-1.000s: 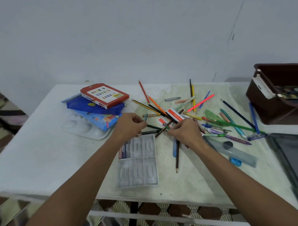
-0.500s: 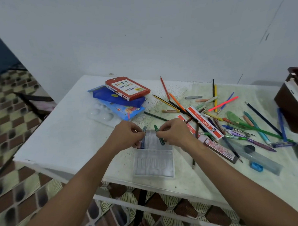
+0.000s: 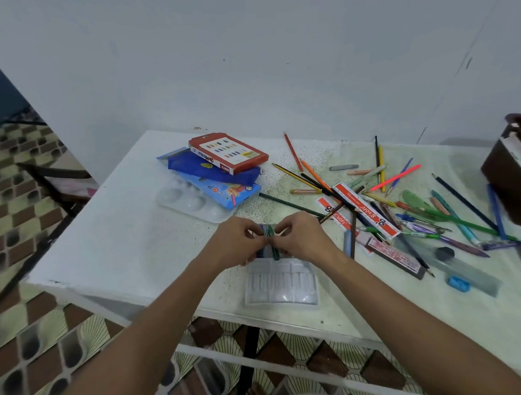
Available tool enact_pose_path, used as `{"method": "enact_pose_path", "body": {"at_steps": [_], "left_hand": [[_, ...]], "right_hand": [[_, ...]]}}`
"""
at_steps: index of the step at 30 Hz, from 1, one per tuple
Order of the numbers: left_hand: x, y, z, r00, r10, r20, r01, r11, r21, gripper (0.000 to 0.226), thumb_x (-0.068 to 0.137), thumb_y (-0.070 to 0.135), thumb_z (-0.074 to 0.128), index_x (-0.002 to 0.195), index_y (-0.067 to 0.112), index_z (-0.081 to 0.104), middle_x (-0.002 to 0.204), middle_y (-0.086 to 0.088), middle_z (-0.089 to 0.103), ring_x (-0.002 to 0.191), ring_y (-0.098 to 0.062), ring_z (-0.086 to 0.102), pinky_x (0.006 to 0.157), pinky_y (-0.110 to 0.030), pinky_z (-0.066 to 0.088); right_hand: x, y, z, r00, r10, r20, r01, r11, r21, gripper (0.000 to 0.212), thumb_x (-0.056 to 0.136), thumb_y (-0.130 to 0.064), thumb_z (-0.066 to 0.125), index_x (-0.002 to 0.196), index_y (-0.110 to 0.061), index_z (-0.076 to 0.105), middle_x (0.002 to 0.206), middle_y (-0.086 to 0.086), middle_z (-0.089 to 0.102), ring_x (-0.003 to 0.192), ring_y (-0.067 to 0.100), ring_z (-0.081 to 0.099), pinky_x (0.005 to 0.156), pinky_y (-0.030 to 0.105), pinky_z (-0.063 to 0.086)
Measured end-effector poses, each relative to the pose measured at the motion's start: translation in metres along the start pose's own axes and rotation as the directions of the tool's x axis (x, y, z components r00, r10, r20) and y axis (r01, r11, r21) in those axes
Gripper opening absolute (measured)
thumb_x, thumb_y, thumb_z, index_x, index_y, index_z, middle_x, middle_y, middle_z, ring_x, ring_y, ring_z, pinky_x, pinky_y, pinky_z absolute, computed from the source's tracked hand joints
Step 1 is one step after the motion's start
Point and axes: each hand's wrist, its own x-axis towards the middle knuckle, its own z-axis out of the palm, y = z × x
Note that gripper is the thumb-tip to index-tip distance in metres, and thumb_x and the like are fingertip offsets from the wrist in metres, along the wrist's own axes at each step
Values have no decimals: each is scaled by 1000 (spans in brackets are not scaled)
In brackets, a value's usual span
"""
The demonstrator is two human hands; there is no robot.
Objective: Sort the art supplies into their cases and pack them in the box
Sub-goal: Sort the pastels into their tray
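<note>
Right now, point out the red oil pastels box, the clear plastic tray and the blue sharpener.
red oil pastels box (image 3: 229, 152): head view, on its printed lid.
clear plastic tray (image 3: 282, 286): head view, on its empty near half.
blue sharpener (image 3: 459, 283): head view, on its top face.

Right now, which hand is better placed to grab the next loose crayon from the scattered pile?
Right hand, probably. The scattered pile of pencils and crayons lies on its side of the clear plastic crayon tray; the left hand would have to cross over.
</note>
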Motion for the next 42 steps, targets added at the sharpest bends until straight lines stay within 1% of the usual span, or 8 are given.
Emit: {"method": "enact_pose_path", "body": {"at_steps": [4, 8, 19, 25, 29, 33, 38, 42], "left_hand": [[0, -5, -2, 998, 57, 29, -58, 998, 37, 14, 89, 28, 62, 97, 22, 72, 62, 1, 68, 54, -14, 62, 52, -27, 53], [3, -11, -5, 995, 101, 26, -104, 987, 124, 19, 87, 30, 66, 105, 26, 71, 71, 6, 69, 57, -5, 60, 54, -20, 46], [8, -12, -5, 979, 190, 75, -200, 967, 159, 24, 84, 29, 70, 108, 32, 71, 73, -7, 68, 65, -20, 61, 58, -27, 47], [10, -9, -6, 977, 195, 82, -208, 959, 194, 28, 84, 30, 70, 112, 29, 70, 59, 14, 54, 54, 0, 50, 49, -10, 32], [13, -12, -5, 982, 172, 84, -186, 957, 223, 33, 83, 34, 71, 115, 29, 69, 62, 13, 56, 56, 1, 52, 48, -6, 32], [15, -15, -3, 984, 155, 84, -171, 957, 233, 32, 81, 36, 72, 113, 29, 69, 61, 10, 57, 53, 0, 52, 44, -6, 31], [25, 1, -7, 981, 162, 105, -185, 945, 270, 25, 85, 32, 69, 108, 22, 71, 63, 10, 56, 56, -2, 50, 50, -13, 34], [44, 22, 1, 982, 170, 78, -186, 938, 293, 24, 88, 36, 64, 109, 23, 66, 84, 3, 62, 77, -10, 58, 66, -20, 47]], "right_hand": [[-4, 2, -5, 998, -51, 29, 51, 999, -7, 22, 85, -21, 70, 102, -7, 72, 78, 13, 72, 63, 20, 66, 70, 41, 59], [-10, 3, -7, 989, -137, 47, 141, 985, -99, 22, 84, -18, 69, 105, -17, 74, 76, 4, 70, 67, 17, 63, 65, 32, 52], [-12, 6, -2, 975, -204, 88, 215, 965, -148, 13, 83, -17, 73, 95, -14, 74, 72, -3, 59, 58, 5, 49, 57, 21, 39], [-6, 13, 2, 960, -272, 68, 281, 928, -243, 20, 81, -23, 75, 97, -11, 74, 82, 8, 63, 78, 21, 58, 72, 37, 49], [-4, 21, 7, 965, -259, 34, 256, 907, -336, 41, 80, -34, 74, 118, -20, 69, 106, 3, 51, 102, 15, 37, 90, 29, 37], [-4, 24, 5, 966, -256, 44, 256, 907, -333, 42, 81, -37, 73, 120, -22, 67, 106, 1, 46, 108, 19, 37, 92, 28, 33], [-11, 29, -5, 934, -353, 45, 352, 900, -257, 40, 85, -29, 71, 123, -20, 65, 106, 1, 52, 94, 12, 46, 76, 16, 32], [-24, 42, -42, 938, -315, -145, 294, 944, -147, 23, 84, -20, 73, 107, -17, 72, 96, -4, 61, 74, 4, 53, 66, 14, 40]]}}
